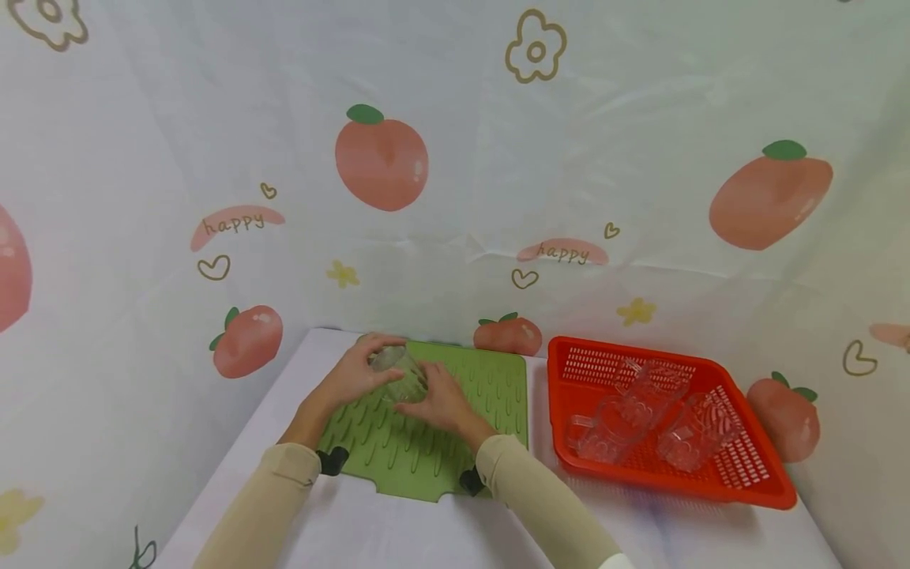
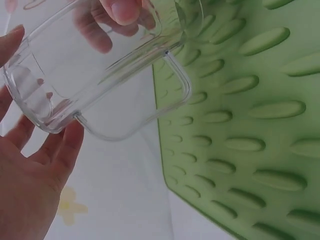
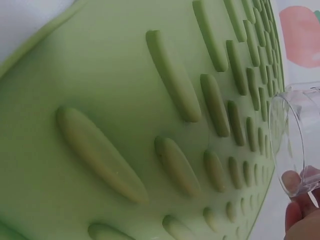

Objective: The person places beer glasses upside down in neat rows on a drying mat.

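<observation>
A clear mug with a handle (image 1: 400,373) is held tilted above the green drying mat (image 1: 490,395) in the head view. My left hand (image 1: 355,370) grips its base end, fingers and thumb curled round it. On the other side, my right hand (image 1: 444,399) holds it near the open end. The left wrist view shows the clear mug (image 2: 95,65) with its handle hanging below, between the left hand (image 2: 30,185) and the right fingertips (image 2: 125,11). From the right wrist, the mug's round mouth (image 3: 300,145) appears at the right edge.
A red perforated basket (image 1: 558,411) stands to the right of the mat, holding several clear mug-like pieces (image 1: 700,431). The table has a white cover (image 1: 398,529). A fruit-patterned cloth (image 1: 455,221) hangs close behind the mat.
</observation>
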Tool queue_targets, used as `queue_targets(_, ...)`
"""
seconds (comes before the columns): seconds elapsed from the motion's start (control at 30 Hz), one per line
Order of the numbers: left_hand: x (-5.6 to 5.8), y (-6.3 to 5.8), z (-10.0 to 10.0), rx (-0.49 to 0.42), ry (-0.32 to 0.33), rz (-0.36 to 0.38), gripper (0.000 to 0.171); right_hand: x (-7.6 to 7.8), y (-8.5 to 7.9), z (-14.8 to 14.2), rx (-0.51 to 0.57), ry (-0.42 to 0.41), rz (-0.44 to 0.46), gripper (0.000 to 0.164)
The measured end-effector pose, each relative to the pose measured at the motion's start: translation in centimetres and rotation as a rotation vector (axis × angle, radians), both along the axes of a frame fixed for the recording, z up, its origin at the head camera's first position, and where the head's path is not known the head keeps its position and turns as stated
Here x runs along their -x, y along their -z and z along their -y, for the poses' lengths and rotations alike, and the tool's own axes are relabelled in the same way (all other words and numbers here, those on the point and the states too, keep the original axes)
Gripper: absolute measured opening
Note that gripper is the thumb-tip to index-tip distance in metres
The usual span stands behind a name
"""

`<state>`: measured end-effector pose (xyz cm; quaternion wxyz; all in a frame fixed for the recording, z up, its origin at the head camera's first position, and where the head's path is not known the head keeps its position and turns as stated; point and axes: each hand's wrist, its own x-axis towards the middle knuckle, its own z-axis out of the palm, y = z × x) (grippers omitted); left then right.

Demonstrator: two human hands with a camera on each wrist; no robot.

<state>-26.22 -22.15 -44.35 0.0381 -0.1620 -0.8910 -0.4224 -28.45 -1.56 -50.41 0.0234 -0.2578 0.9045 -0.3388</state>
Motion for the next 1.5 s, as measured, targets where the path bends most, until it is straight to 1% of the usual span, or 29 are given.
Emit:
queue_targets(0.1,0.0,-0.2,0.1,-0.058,-0.006,0.055,0.053,0.3,0.0,-0.2,0.024,0.008,-0.009,0.084)
queue_targets(0.2,0.2,-0.2,0.5,-0.119,-0.04,0.1,0.053,0.5,0.1,-0.4,0.072,0.022,0.018,0.083)
queue_targets(0.27,0.3,0.0,0.8,-0.123,-0.079,0.113,0.054,0.7,0.1,-0.6,0.099,0.041,0.033,0.084)
queue_targets(0.4,0.6,0.7,1.6,-0.092,-0.169,0.15,0.06,1.0,0.2,-0.9,0.151,0.08,0.041,0.084)
queue_targets(0.5,0.8,1.6,2.4,-0.096,-0.225,0.197,0.065,1.2,0.1,-1.1,0.187,0.096,0.029,0.082)
queue_targets(0.57,0.9,2.2,3.0,-0.092,-0.246,0.226,0.068,1.3,0.0,-1.2,0.202,0.101,0.024,0.08)
queue_targets(0.67,0.8,3.2,3.7,-0.014,-0.273,0.24,0.068,1.5,-0.2,-1.2,0.209,0.109,0.029,0.078)
queue_targets(0.77,0.8,4.3,4.2,0.117,-0.286,0.228,0.068,1.5,-0.3,-1.1,0.22,0.118,0.04,0.074)
queue_targets(0.87,0.6,5.5,4.6,0.232,-0.302,0.215,0.074,1.7,0.0,-1.1,0.24,0.126,0.042,0.072)
queue_targets(0.93,0.4,6.1,4.7,0.281,-0.311,0.228,0.081,1.8,0.1,-1.0,0.25,0.126,0.045,0.07)
queue_targets(1.07,-0.1,6.9,4.9,0.321,-0.322,0.3,0.101,1.8,0.0,-0.7,0.263,0.136,0.048,0.065)
queue_targets(1.17,-0.6,7.4,5.2,0.336,-0.331,0.339,0.112,1.7,-0.2,-0.4,0.259,0.147,0.046,0.063)
queue_targets(1.27,-0.9,7.9,5.3,0.346,-0.336,0.362,0.117,1.6,0.1,0.0,0.261,0.147,0.057,0.068)
queue_targets(1.37,-1.2,8.3,5.4,0.343,-0.335,0.377,0.118,1.5,0.6,0.3,0.255,0.161,0.065,0.074)
queue_targets(1.5,-1.3,8.5,5.4,0.328,-0.338,0.367,0.119,1.6,1.0,1.0,0.249,0.187,0.067,0.071)
